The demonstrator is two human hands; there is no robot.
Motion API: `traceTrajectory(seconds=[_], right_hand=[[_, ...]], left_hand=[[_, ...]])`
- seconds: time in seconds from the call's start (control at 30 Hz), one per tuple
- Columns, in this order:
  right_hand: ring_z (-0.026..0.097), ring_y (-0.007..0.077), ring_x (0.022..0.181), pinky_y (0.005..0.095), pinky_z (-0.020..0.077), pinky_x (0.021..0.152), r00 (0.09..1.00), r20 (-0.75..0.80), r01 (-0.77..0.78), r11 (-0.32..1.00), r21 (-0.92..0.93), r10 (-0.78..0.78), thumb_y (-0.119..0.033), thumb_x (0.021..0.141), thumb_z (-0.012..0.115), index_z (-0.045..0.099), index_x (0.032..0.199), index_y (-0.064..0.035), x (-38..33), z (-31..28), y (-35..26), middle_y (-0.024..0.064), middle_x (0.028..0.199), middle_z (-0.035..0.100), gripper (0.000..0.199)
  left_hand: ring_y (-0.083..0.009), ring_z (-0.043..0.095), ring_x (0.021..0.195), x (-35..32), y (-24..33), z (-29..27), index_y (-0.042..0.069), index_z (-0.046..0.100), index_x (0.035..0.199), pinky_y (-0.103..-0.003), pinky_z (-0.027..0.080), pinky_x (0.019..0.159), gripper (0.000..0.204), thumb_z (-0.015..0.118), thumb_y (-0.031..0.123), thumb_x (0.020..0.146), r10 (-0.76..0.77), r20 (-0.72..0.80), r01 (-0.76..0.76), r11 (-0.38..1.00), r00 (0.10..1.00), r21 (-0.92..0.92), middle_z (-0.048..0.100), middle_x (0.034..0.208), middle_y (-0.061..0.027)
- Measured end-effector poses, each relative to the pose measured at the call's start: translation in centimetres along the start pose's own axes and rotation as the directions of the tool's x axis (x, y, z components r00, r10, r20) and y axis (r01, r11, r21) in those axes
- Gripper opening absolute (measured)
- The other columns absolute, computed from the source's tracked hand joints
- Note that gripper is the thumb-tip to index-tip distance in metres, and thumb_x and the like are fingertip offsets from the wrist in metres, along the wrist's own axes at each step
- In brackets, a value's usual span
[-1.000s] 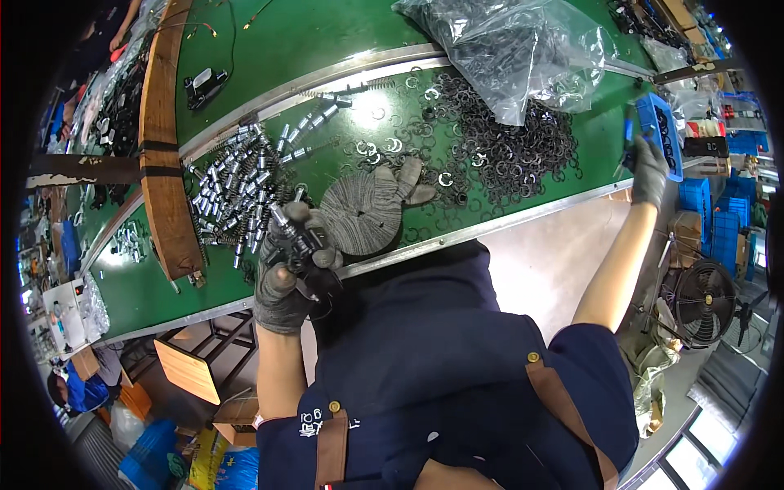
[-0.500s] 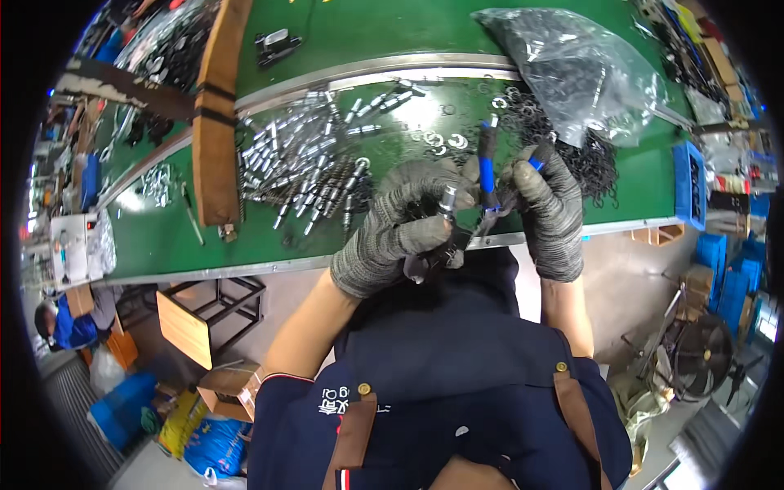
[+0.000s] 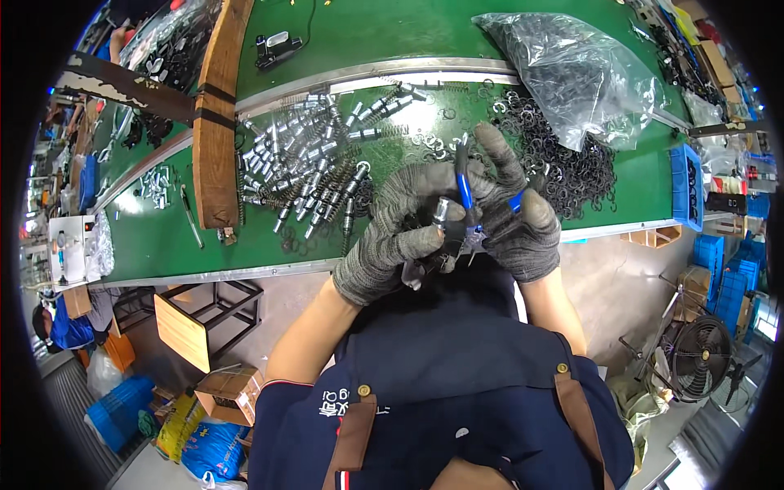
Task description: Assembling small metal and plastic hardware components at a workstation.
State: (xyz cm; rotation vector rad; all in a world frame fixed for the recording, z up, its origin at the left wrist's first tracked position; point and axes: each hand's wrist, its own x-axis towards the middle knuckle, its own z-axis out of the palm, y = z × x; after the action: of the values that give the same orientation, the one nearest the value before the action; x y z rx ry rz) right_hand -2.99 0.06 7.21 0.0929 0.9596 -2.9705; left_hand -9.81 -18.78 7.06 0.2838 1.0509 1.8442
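Over the near edge of a green table [image 3: 163,237], the gloved left hand [image 3: 400,229] grips a small metal cylinder [image 3: 442,211]. The gloved right hand [image 3: 514,216], touching it, clasps blue-handled pliers [image 3: 464,186]. Metal parts [image 3: 310,175] and black rings [image 3: 572,167] lie beyond.

The green workbench [image 3: 392,33] carries metal pins [image 3: 310,175], black rings [image 3: 572,167] and a plastic bag [image 3: 572,69].

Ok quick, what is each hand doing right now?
Left hand: closed around a small silver metal part.
Right hand: closed on blue-handled pliers, which point at that part.
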Motion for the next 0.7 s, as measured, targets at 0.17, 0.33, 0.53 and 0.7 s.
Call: traceTrajectory(seconds=[0.17,0.33,0.53,0.7], right_hand=[[0.061,0.0286,0.111,0.041,0.0482,0.097,0.996,0.034,0.087,0.994,-0.071,-0.085,-0.051,0.074,0.083,0.025,0.158,-0.0097,-0.5,0.7,-2.1,0.02,0.133,0.057,0.111],[0.055,0.0248,0.104,0.0386,0.0468,0.094,0.96,0.005,0.279,0.958,-0.072,-0.28,-0.053,0.069,0.087,0.017,0.16,-0.0062,-0.7,-1.6,-5.5,0.0132,0.127,0.052,0.123],[0.051,0.0223,0.1,0.036,0.0461,0.093,0.944,-0.068,0.303,0.932,-0.198,-0.322,-0.038,0.076,0.085,0.02,0.158,-0.0056,-0.5,-1.6,-5.7,0.0108,0.119,0.049,0.11],[0.051,0.0221,0.1,0.0368,0.0465,0.095,0.916,-0.087,0.355,0.892,-0.28,-0.392,-0.029,0.077,0.084,0.025,0.157,-0.0069,0.5,-1.9,-5.5,0.0108,0.118,0.049,0.102]], left_hand=[[-0.0201,0.068,0.092,-0.9,-1.6,-2.3,0.004,0.055,0.13,-0.03,0.057,0.073,0.054,0.077,0.027,0.086,-0.043,0.071,0.061,0.962,0.997,-0.266,0.066,0.116,-0.0115],[-0.0228,0.065,0.101,-0.4,-1.5,-2.0,0.008,0.053,0.12,-0.036,0.058,0.08,0.056,0.086,0.018,0.076,0.286,-0.155,-0.265,0.954,0.946,0.142,0.063,0.122,-0.0175],[-0.0245,0.058,0.122,1.6,-1.2,-0.6,0.01,0.052,0.12,-0.043,0.05,0.102,0.051,0.081,0.0,0.08,0.554,0.008,-0.517,0.772,0.833,0.37,0.062,0.124,-0.0121],[-0.025,0.062,0.111,1.9,-2.7,-0.5,0.009,0.053,0.113,-0.04,0.053,0.094,0.051,0.087,0.005,0.075,0.64,-0.061,-0.526,0.678,0.766,0.513,0.062,0.12,-0.0138]])
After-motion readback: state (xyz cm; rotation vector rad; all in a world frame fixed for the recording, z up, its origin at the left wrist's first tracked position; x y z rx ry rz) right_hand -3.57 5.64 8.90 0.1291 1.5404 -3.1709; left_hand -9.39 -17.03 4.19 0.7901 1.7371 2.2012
